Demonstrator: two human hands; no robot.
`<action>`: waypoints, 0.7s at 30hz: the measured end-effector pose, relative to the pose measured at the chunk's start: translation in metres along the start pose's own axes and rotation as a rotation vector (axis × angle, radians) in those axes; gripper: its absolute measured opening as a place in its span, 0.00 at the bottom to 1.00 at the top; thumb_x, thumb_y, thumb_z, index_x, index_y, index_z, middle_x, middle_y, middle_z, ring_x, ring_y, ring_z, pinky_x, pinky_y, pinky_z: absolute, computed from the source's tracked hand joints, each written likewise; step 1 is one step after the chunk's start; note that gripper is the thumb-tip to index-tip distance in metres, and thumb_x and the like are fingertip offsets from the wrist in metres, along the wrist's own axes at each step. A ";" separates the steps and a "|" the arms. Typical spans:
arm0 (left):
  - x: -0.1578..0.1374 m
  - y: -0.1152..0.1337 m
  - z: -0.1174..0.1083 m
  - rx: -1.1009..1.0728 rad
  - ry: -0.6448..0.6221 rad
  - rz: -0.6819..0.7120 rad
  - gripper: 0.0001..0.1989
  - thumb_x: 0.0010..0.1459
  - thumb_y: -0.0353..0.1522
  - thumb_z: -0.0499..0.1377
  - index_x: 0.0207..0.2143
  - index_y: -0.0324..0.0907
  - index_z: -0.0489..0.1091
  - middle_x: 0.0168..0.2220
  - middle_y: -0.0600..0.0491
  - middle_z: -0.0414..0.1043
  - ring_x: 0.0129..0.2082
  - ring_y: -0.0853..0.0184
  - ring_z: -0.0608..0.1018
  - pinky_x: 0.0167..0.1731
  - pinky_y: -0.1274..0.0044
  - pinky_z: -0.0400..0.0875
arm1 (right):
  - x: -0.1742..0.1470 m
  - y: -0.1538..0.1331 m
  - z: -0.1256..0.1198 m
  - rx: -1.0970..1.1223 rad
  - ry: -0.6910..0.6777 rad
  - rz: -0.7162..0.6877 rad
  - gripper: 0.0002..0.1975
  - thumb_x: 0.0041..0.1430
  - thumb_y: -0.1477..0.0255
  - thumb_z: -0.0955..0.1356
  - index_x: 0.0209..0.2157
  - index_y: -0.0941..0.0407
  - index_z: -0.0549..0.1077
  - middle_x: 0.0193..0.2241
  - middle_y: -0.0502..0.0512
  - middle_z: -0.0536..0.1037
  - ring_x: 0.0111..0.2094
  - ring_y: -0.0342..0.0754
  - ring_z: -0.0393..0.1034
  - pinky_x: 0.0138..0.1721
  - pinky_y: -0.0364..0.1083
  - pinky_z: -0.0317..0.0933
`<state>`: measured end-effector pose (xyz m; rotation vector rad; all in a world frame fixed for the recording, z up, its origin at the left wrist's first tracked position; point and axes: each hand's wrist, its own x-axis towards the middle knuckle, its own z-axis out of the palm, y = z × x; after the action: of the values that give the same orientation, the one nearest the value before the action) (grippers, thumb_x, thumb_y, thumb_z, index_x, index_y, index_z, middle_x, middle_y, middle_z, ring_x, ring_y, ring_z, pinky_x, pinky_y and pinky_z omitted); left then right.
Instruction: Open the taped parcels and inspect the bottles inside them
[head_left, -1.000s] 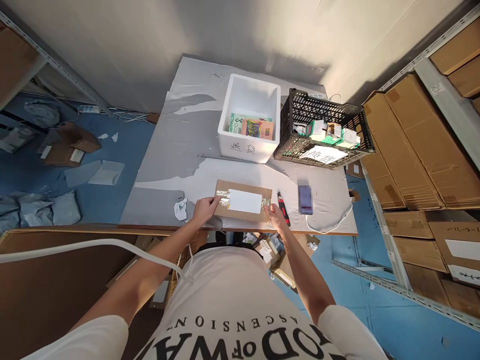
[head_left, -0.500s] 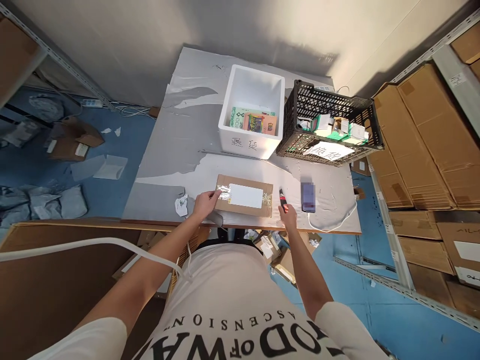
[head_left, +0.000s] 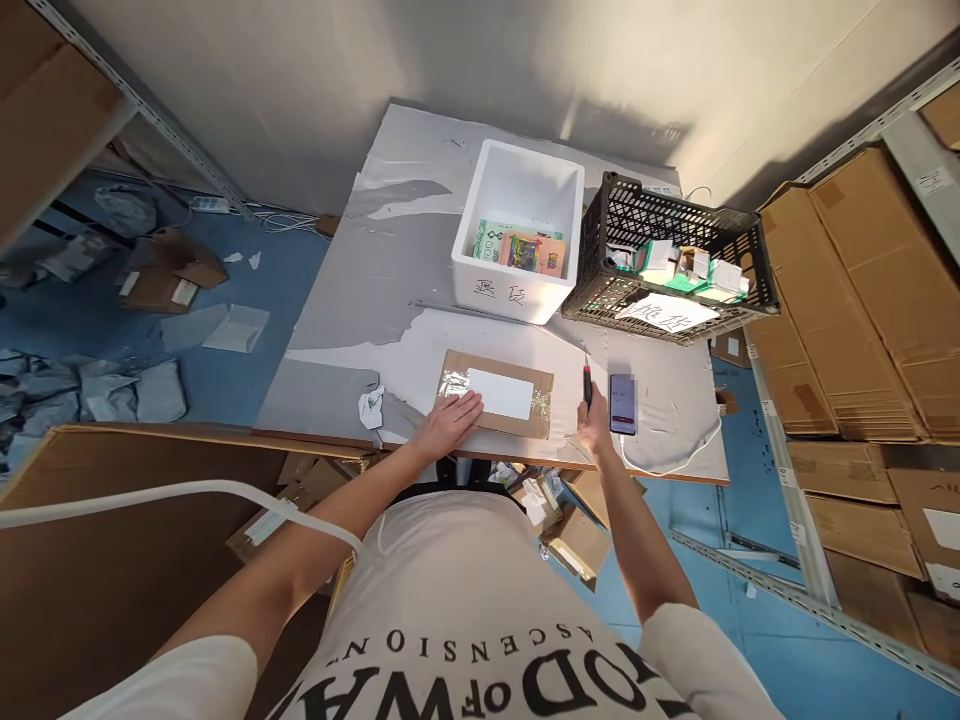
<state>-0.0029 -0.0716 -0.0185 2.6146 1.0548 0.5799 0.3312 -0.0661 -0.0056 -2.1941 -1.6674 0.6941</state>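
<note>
A flat brown cardboard box (head_left: 536,412) lies near the table's front edge, with clear tape at both ends and a white label (head_left: 501,394) on top. My left hand (head_left: 451,424) rests flat across the box's left front part, fingers stretched out. Off the right end of the box, my right hand (head_left: 594,424) is wrapped round a red and black utility knife (head_left: 587,380). Its thin blade points up and away from me, apart from the box. Just right of that hand lies a phone (head_left: 622,404) with a lit screen and a white cable.
Behind the box stand a white foam bin (head_left: 514,295) holding colourful packets and a black plastic crate (head_left: 592,285) with small boxes. A torn paper scrap (head_left: 371,407) lies on the table's left. Shelving with cartons (head_left: 862,300) rises at the right; a large open carton (head_left: 150,560) stands front left.
My left hand has gone from gripping the box's left edge to lying flat on its top. My right hand has raised the knife, its blade now showing and pointing away.
</note>
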 end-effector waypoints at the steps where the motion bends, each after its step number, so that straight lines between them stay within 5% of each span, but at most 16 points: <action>1: 0.000 -0.002 0.004 0.004 0.007 0.012 0.19 0.66 0.33 0.48 0.57 0.38 0.64 0.57 0.42 0.67 0.61 0.58 0.66 0.58 0.62 0.63 | 0.002 -0.017 -0.008 0.027 -0.008 -0.107 0.29 0.63 0.71 0.55 0.65 0.58 0.48 0.54 0.65 0.66 0.53 0.55 0.63 0.52 0.53 0.60; 5: -0.002 -0.010 0.015 0.028 0.042 0.040 0.18 0.66 0.32 0.49 0.57 0.40 0.65 0.57 0.43 0.68 0.60 0.60 0.67 0.58 0.63 0.64 | 0.005 -0.099 -0.019 0.020 -0.329 -0.653 0.32 0.62 0.74 0.58 0.67 0.50 0.47 0.57 0.60 0.65 0.55 0.53 0.62 0.54 0.52 0.58; 7: -0.003 -0.011 0.016 0.034 0.052 0.045 0.18 0.66 0.32 0.50 0.56 0.39 0.66 0.56 0.43 0.69 0.60 0.60 0.68 0.58 0.64 0.64 | 0.007 -0.132 -0.012 -0.109 -0.496 -0.811 0.33 0.63 0.74 0.58 0.67 0.48 0.45 0.54 0.60 0.67 0.50 0.53 0.67 0.49 0.51 0.61; 11: -0.004 -0.011 0.016 0.013 0.062 0.036 0.18 0.66 0.34 0.50 0.55 0.40 0.67 0.55 0.44 0.70 0.58 0.62 0.70 0.59 0.65 0.64 | 0.012 -0.162 0.005 -0.396 -0.623 -0.885 0.32 0.66 0.76 0.57 0.67 0.46 0.43 0.47 0.60 0.71 0.39 0.50 0.71 0.40 0.47 0.62; 21: -0.006 -0.014 0.022 0.017 0.085 0.035 0.18 0.65 0.33 0.51 0.55 0.39 0.67 0.55 0.43 0.70 0.59 0.62 0.69 0.59 0.66 0.64 | 0.018 -0.167 0.002 -0.643 -0.624 -0.932 0.36 0.61 0.80 0.59 0.68 0.48 0.44 0.42 0.60 0.73 0.32 0.48 0.72 0.33 0.43 0.59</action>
<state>-0.0056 -0.0681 -0.0454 2.6492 1.0445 0.6983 0.1979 -0.0014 0.0741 -1.1766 -3.2256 0.6246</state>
